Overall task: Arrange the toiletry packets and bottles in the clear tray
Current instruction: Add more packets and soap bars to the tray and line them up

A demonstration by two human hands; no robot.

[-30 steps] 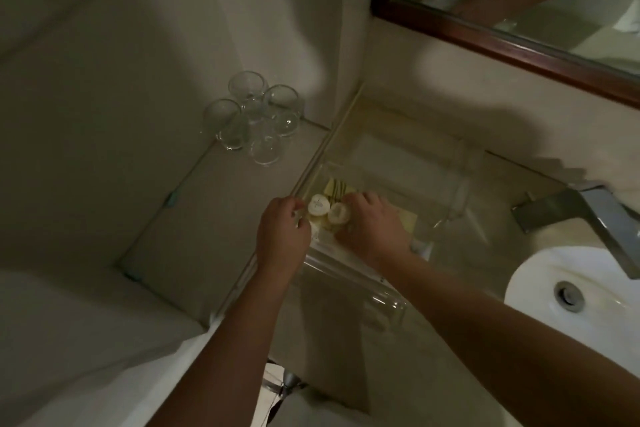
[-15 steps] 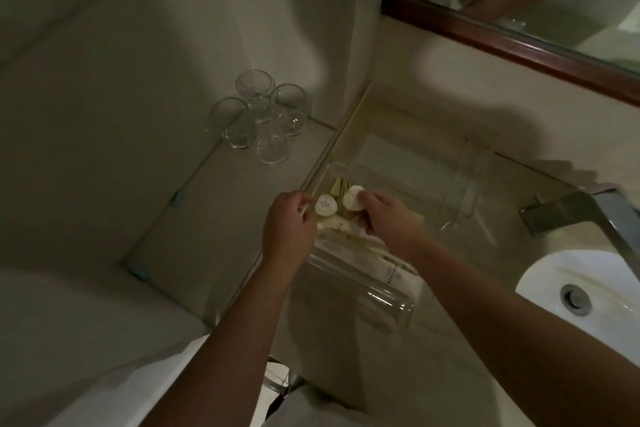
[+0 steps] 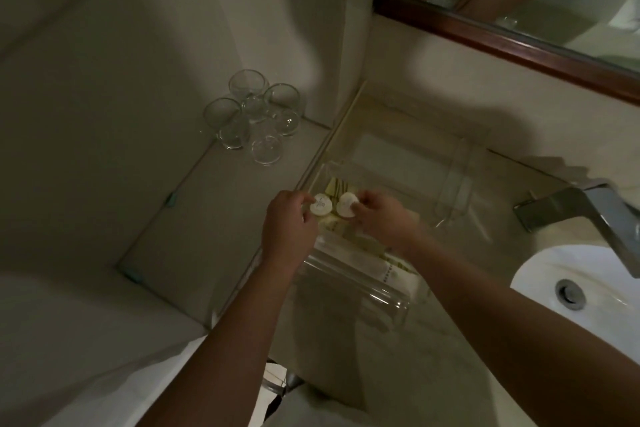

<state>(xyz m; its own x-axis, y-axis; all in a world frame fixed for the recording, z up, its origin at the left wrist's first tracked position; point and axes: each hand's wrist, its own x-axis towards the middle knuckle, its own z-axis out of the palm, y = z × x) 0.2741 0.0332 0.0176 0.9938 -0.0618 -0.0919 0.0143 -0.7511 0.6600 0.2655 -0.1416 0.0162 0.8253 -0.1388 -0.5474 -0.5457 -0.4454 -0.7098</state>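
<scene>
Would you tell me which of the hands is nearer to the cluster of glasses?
Left. The left hand pinches the left bottle at the clear tray, below the glasses; the right hand holds the right bottle, farther right.

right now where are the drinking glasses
In the head view, the glasses cluster in the ledge's far corner, left of the clear tray and beyond the left hand.

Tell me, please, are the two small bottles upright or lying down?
Upright: the left bottle and right bottle show round white caps facing straight up.
</scene>
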